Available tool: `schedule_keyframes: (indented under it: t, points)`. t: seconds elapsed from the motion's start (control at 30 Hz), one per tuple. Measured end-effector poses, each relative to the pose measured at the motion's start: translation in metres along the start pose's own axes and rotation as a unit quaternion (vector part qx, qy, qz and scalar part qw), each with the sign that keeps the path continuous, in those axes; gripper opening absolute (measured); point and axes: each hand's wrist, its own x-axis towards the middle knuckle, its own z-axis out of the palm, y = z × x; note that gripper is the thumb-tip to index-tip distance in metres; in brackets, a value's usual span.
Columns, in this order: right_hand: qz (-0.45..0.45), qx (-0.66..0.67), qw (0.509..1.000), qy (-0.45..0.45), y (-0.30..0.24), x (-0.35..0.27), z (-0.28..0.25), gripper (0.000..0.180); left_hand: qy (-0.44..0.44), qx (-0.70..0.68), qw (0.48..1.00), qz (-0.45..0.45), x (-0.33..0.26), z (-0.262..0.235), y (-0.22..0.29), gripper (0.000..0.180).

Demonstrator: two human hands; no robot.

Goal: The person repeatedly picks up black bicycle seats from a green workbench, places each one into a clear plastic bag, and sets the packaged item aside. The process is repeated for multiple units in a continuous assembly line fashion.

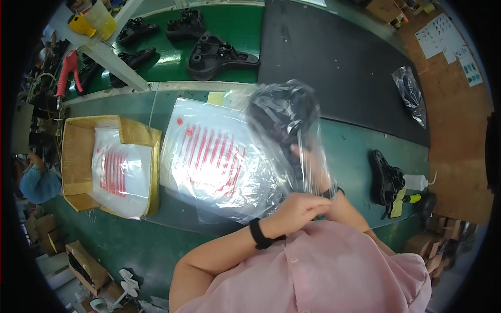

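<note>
The black part is held above the bench inside a clear plastic bag, in front of the person and over the right edge of a pile of printed bags; both part and bag are slightly blurred. The right hand is seen through the clear plastic at the near, narrower end of the part, its thumb laid over it and its fingers closed around it as far as they show; the far fingers are hidden. The left hand is at the near edge of the bag, just beside the right wrist, its fingers nearly straight and close together; whether they pinch the film cannot be told. The pile lies flat, its clear bags marked with red print. To its left stands a cardboard box containing another printed bag. A dark mat covers the far right of the surface, with a bagged black item near its right end. At the right lie a loose black part and a white squeeze bottle, close together. Beyond the bench, more black parts rest on a green belt. A red air gun hangs at the upper left.
</note>
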Motion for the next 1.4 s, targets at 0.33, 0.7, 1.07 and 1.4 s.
schedule_keyframes:
  t: [0.33,0.7,1.07,1.4]
  points:
    - [-0.318,0.105,0.942,0.014,-0.046,0.324,-0.14,0.038,0.018,0.395,0.901,-0.18,-0.045,-0.074,-0.068,0.083]
    - [-0.253,-0.537,0.779,-0.204,-0.11,0.302,0.171,0.066,0.083,0.402,0.878,-0.246,-0.052,-0.103,-0.107,0.07]
    - [-0.236,-0.366,0.897,0.08,-0.015,0.092,-0.073,0.076,0.133,0.495,0.837,-0.192,-0.019,-0.041,-0.102,0.078]
    - [0.033,0.072,0.996,0.044,0.089,-0.021,-0.129,0.069,0.198,0.426,0.855,-0.221,-0.029,-0.076,-0.097,0.018]
